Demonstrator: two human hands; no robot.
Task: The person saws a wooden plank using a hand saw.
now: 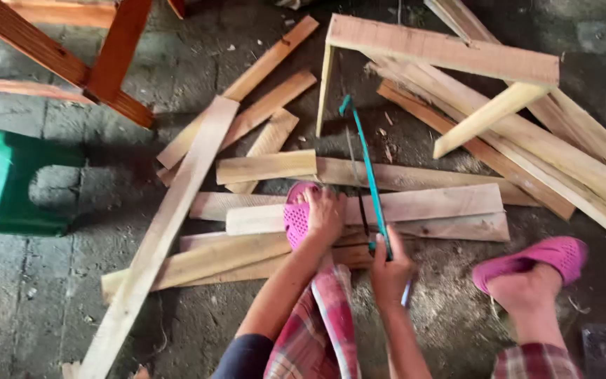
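Right grip [389,267] on saw [367,168], concrete floor [50,295]

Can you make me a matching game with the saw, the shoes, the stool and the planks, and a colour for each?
Things:
1. saw
2. shoes
3. stool
4. planks

Colours:
A. pink
B. pale wood
C. teal
D. green

Pairs: 1-C, 2-A, 3-D, 4-B. The right hand holds the saw; the left hand rests on a shoe.
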